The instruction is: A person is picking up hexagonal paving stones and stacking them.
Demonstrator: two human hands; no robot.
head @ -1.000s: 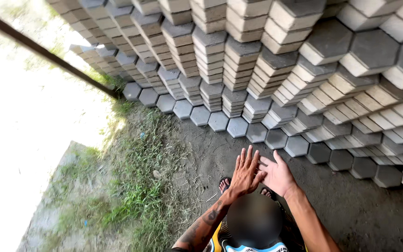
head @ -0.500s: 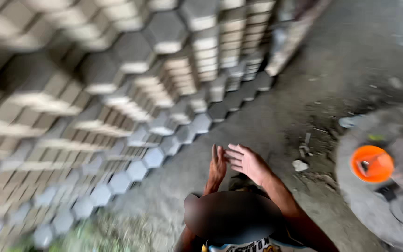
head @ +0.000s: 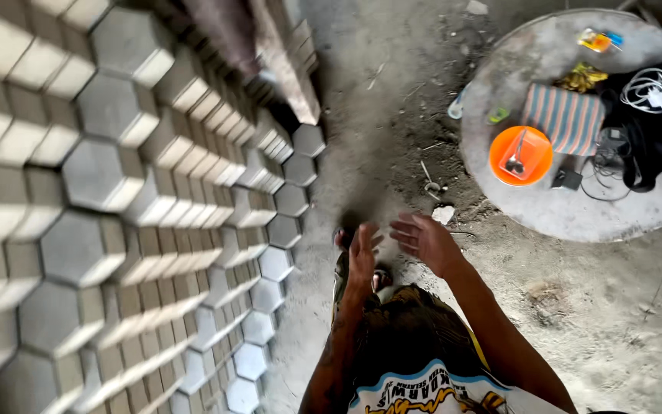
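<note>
Head cam, looking straight down: both hands are out in front of the body over bare grey dirt ground [head: 392, 100], and neither one is holding anything. The left hand [head: 362, 253] has its fingers stretched out and a bit spread, palm turned inward, while the right hand [head: 425, 239] sits just beside it, palm half up, fingers loosely open and curled a little. They're close together but I can't tell if they actually touch. Nearest thing to them is the big stack of grey hexagonal concrete paving blocks [head: 101, 230], which fills the whole left side and steps down to the ground just left of the left hand, near it but not touching. A small pale scrap [head: 444, 214] lies on the dirt right above the right hand's fingertips. Up in the top right there's a round grey concrete slab [head: 545, 211], well apart from the hands, carrying a bunch of stuff: an orange plastic bowl [head: 520, 156] with a utensil in it near the slab's left edge, a striped folded cloth [head: 565, 116] just beside the bowl toward the middle, a tangle of white cable [head: 650, 90] on dark fabric near the right edge, and a small black charger block [head: 566, 179] towards the lower edge.
</note>
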